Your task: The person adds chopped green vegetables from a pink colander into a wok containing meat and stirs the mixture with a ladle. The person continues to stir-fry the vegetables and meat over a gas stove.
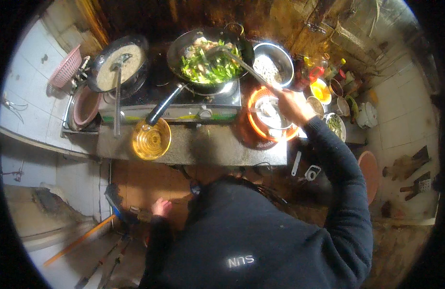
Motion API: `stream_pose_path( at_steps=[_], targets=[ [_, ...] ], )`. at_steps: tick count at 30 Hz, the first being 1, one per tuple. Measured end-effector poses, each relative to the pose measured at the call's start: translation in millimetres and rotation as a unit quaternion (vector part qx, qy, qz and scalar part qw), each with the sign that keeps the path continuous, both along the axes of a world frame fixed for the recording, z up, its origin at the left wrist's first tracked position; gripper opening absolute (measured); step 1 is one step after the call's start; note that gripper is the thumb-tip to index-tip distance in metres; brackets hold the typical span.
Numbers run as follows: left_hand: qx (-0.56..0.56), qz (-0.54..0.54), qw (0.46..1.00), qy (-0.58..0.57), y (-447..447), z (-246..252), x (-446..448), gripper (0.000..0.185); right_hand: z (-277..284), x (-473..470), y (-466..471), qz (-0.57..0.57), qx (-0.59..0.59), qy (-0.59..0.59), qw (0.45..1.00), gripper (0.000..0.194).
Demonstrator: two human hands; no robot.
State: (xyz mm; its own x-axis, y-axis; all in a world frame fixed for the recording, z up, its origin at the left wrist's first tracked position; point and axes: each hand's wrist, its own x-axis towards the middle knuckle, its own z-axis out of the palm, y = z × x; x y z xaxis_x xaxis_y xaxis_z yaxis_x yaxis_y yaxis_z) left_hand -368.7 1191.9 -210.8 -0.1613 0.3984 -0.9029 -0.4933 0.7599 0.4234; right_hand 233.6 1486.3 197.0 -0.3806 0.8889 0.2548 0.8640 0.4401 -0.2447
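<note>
My right hand (pixel 294 104) grips the long handle of a metal cooking utensil (pixel 249 70), probably a ladle or wok spatula. Its head dips into chopped green vegetables (pixel 211 70) and paler pieces in a dark wok (pixel 175 54) on the stove. The wok's black handle (pixel 164 104) points toward me. Low beside my body hangs my left hand (pixel 161 207), apparently empty, its fingers loosely spread. Just under my right hand, an orange plastic basket (pixel 252 115) holds a pale bowl (pixel 280 123).
Left of the wok, a dark pan (pixel 96 81) holds creamy liquid and a spatula (pixel 117 97) whose handle overhangs the counter. A yellow bowl (pixel 152 139) sits at the counter's front edge (pixel 193 155). A steel bowl (pixel 289 61) and several small dishes stand right. A broom (pixel 81 238) leans left.
</note>
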Motion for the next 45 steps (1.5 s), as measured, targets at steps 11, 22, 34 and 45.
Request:
stream_pose_path(
  at_steps=[11,22,34,45],
  targets=[
    [0.093,-0.143,0.979,0.114,-35,20,-10,0.033,-27,-30,35,-0.016,-0.09,0.098,0.991,0.064],
    [0.143,-0.539,0.68,0.477,-34,-3,25,0.027,83,0,-90,0.016,-0.106,0.015,0.994,0.049],
    [0.088,-0.23,0.949,0.197,-18,41,18,0.028,-32,-49,43,-0.086,-0.015,0.111,0.99,0.065],
    [0.124,-0.518,0.762,0.369,-16,29,35,0.03,74,0,-108,-0.004,-0.086,0.077,0.993,0.064]
  ],
)
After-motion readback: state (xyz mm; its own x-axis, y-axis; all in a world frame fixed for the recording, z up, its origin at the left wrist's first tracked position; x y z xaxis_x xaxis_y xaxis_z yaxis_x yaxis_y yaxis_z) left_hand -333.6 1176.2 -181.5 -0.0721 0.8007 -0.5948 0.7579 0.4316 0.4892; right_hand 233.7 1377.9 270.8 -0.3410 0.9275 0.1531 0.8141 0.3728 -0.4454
